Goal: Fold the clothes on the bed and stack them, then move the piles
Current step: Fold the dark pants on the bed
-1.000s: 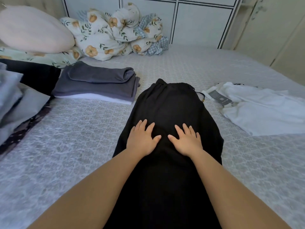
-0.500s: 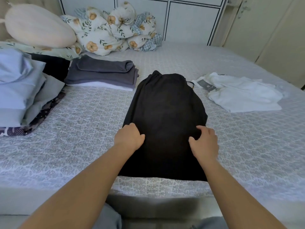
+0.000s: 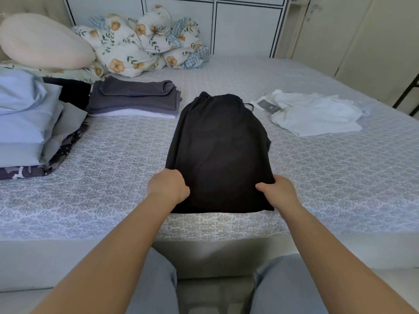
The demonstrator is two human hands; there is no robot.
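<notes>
Near the middle of the frame, the black pants (image 3: 218,152) lie flat on the bed (image 3: 113,200), both hands, left hand (image 3: 169,188) and right hand (image 3: 277,193), pinching the near corners, so lift both sides evenly and fold away.

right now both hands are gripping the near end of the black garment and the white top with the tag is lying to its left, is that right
Not quite. In the head view the white top with the tag lies to the right of the black garment, not the left. The rest holds: the left hand and right hand both grip its near end.
</notes>
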